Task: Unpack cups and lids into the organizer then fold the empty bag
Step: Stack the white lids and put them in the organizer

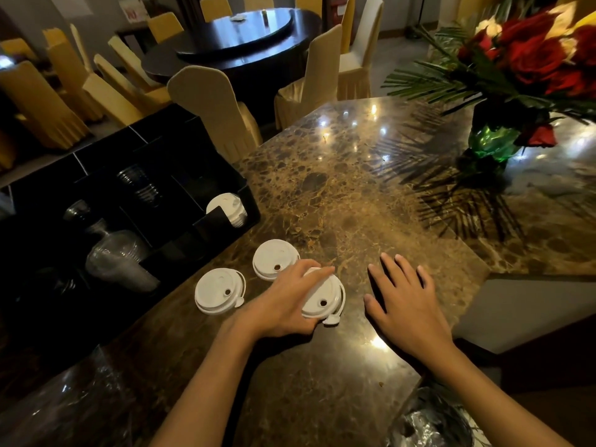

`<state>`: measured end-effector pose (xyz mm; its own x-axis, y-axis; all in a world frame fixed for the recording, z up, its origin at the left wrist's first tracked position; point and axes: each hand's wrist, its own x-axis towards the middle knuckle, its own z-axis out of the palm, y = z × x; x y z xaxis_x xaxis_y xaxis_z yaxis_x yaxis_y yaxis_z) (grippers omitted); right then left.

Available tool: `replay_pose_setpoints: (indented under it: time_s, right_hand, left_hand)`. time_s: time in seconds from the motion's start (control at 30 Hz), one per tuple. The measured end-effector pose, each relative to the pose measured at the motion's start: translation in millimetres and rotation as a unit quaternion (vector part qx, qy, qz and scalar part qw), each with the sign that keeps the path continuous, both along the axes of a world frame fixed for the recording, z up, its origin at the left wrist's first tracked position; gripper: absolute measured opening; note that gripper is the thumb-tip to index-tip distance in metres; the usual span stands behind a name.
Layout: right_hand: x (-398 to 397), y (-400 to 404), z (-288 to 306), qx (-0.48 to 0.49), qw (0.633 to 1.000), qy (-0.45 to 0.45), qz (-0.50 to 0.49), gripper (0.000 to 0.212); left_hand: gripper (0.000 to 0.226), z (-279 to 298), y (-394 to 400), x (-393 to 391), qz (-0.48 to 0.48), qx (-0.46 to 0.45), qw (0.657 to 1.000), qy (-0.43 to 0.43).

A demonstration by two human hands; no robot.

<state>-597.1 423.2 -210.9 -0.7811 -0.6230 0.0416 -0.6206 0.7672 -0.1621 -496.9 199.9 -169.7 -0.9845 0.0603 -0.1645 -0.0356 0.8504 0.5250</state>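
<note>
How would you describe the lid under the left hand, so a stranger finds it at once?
On the brown marble counter, three white lids lie in front of the black organizer. The wanted lid is the rightmost, nearest the right hand. Only this one is covered by the left hand; the other two lie untouched.

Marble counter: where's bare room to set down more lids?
Open marble lies between the black organizer, the flower vase and the right hand. It is crowded near the left hand, around three white lids.
</note>
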Motion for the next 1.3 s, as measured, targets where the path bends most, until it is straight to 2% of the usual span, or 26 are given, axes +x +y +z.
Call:
replay_pose_setpoints:
  time_s: [0.13, 0.23, 0.33, 0.43, 0.5, 0.6, 0.73, 1.0, 1.17, 1.3]
  right_hand:
    - [-0.8, -0.3, -1.0, 0.001, 1.000, 0.004, 0.002, 0.060]
    - [-0.4, -0.1, -1.5, -0.001, 1.000, 0.005, 0.005, 0.059]
    - [0.1, 0.5, -0.2, -0.008, 1.000, 0.002, 0.006, 0.060]
    - [0.7, -0.1, 1.7, -0.006, 1.000, 0.005, 0.009, 0.065]
    - [0.9, -0.9, 2.9, -0.008, 1.000, 0.003, 0.009, 0.066]
    - [1.2, -0.8, 4.0, -0.005, 1.000, 0.001, 0.011, 0.066]
    - [0.5, -0.3, 3.7, -0.007, 1.000, -0.001, 0.008, 0.065]
    - [0.6, -1.1, 4.1, -0.010, 1.000, 0.001, 0.007, 0.064]
    - [-1.0, 0.1, 1.6, -0.006, 1.000, -0.001, 0.007, 0.064]
    - [-2.5, 0.8, 0.5, -0.009, 1.000, -0.005, 0.006, 0.063]
  left_hand:
    - [0.086, -2.7, -3.3, -7.7, -0.023, -0.028, 0.999, -0.002]
    - [0.085, -1.6, -1.6, -5.6, 0.000, -0.047, 0.999, 0.009]
    - [0.088, -1.7, -3.2, 14.3, 0.060, -0.040, 0.997, 0.041]
    - [0.089, 4.2, -37.8, 51.7, 0.159, -0.029, 0.981, 0.104]
    - [0.092, 11.4, -72.2, 72.5, 0.226, -0.037, 0.969, 0.094]
    - [0.096, 17.0, -104.5, 82.0, 0.269, -0.043, 0.962, 0.022]
    - [0.096, 6.3, -108.9, 75.4, 0.265, -0.043, 0.963, -0.025]
    - [0.092, 3.8, -110.9, 65.1, 0.264, -0.026, 0.964, 0.018]
    - [0.087, 23.9, -104.1, 15.3, 0.132, -0.006, 0.989, 0.063]
    - [0.084, 19.9, -103.8, -25.1, 0.029, -0.032, 0.999, -0.027]
